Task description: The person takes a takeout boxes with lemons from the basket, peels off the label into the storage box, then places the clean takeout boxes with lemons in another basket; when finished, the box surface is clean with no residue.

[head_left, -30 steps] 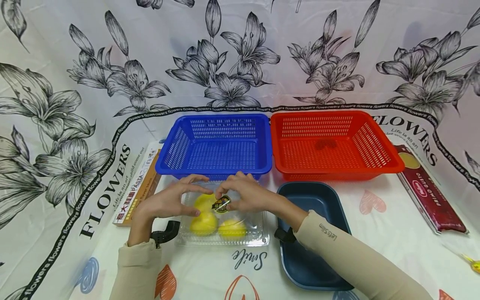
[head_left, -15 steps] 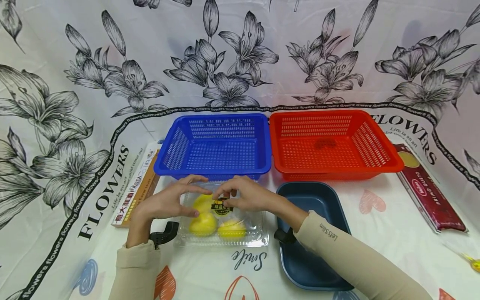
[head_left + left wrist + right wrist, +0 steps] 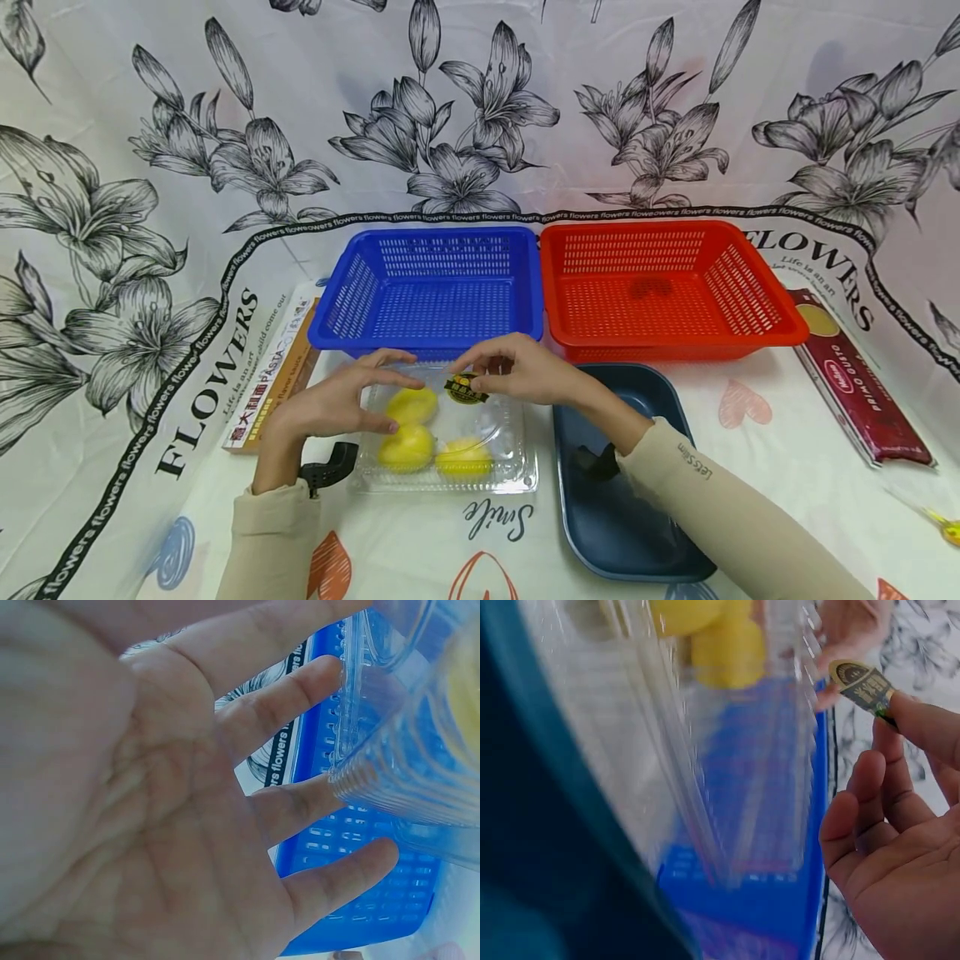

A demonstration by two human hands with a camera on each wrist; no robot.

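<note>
A clear plastic clamshell box (image 3: 504,450) stands on the cloth in front of the blue basket, with yellow fruits (image 3: 407,447) visible inside. My right hand (image 3: 528,372) pinches a black and gold sticker (image 3: 861,686) between thumb and index finger. In the right wrist view the sticker stands off the box, with its printed face showing. At the box's left side is my left hand (image 3: 330,404), its fingers spread and fairly straight. The left wrist view shows fingertips (image 3: 326,671) at the box's ridged wall; the thumb lies over the lid in the head view.
Behind stand a blue basket (image 3: 427,343) and a red basket (image 3: 675,340). A dark blue tray (image 3: 600,533) lies under my right forearm. A pasta box (image 3: 273,383) is at left, a red packet (image 3: 862,379) at right, and a small yellow item (image 3: 951,530) at the far right edge.
My right hand has moved right and slightly up, drawing the sticker from the lid's middle toward the right. My left hand stays in place at the box.
</note>
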